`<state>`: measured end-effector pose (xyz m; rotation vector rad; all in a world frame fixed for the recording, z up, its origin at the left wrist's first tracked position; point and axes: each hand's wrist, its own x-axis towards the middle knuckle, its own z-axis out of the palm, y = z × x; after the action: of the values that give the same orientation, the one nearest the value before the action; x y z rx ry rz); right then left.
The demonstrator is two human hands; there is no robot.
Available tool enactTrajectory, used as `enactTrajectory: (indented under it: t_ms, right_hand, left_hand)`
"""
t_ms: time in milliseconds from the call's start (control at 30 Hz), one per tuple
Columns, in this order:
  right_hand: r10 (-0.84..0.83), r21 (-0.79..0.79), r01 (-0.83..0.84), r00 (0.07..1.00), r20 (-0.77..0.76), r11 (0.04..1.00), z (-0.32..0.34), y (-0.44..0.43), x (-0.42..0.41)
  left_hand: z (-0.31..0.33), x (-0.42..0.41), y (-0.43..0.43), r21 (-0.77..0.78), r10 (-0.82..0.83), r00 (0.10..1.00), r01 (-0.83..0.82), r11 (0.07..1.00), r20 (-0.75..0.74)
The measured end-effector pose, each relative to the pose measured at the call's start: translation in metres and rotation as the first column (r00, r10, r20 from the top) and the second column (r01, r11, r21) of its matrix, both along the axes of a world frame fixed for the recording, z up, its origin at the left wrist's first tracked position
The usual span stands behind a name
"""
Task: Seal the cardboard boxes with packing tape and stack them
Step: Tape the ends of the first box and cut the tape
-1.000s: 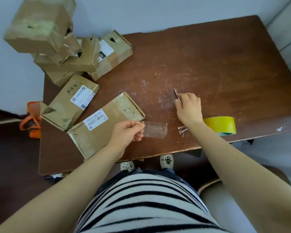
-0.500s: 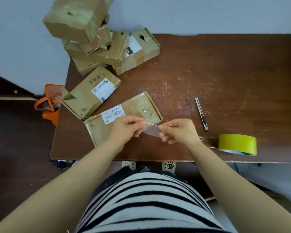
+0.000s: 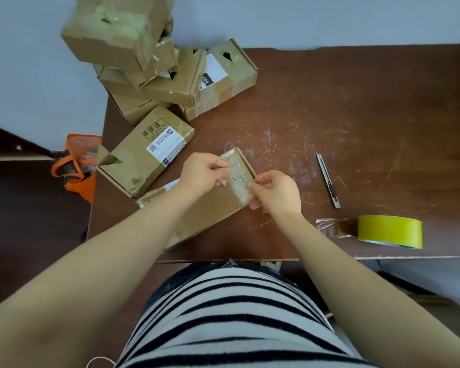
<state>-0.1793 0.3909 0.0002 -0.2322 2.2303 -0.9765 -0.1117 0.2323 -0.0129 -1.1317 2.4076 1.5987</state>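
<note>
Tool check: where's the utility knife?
Head view, right of centre: utility knife lies on the table, right of the right hand, up-left of the tape roll.

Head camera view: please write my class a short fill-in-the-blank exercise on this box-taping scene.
1. The left hand and right hand pinch a clear tape strip over a flat cardboard ____.
2. The tape roll is ____ in colour.
3. The utility knife lies on the ____.
Missing words: box, yellow, table.
</note>
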Motion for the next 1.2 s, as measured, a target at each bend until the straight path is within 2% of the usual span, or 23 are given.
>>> enactTrajectory:
  t_ms: [200,367,667,800,900,1067,1200]
  right_hand:
    - [0.02,0.066,-0.016,0.998,-0.059,0.998,-0.006,-0.01,0.001]
    - [-0.003,0.057,0.007,0.998,-0.058,0.998,-0.013,-0.013,0.002]
    - [-0.006,0.071,0.011,0.998,-0.065,0.997,-0.014,-0.014,0.003]
    - [0.004,0.087,0.003,0.997,-0.072,0.996,-0.015,-0.014,0.003]
    - [0.049,0.145,-0.031,0.992,-0.12,0.989,-0.016,-0.016,0.003]
    - [0.187,0.326,-0.107,0.957,-0.224,0.939,-0.018,-0.014,-0.001]
    - [0.084,0.253,-0.053,0.99,-0.111,0.966,-0.018,-0.001,-0.004]
  left_hand:
    - [0.0,-0.011,-0.006,-0.205,-0.125,0.991,0.132,0.97,0.044]
    - [0.001,-0.017,-0.008,-0.266,-0.188,0.979,0.204,0.942,0.083]
    - [-0.005,-0.015,-0.001,-0.365,-0.212,0.975,0.222,0.904,0.068]
    - [-0.006,-0.013,0.002,-0.447,-0.26,0.963,0.266,0.854,0.078]
    - [-0.007,-0.013,0.005,-0.511,-0.305,0.947,0.314,0.8,0.103]
    - [-0.009,-0.011,0.007,-0.576,-0.356,0.929,0.348,0.74,0.103]
    - [-0.01,-0.013,0.003,-0.616,-0.274,0.96,0.253,0.746,0.062]
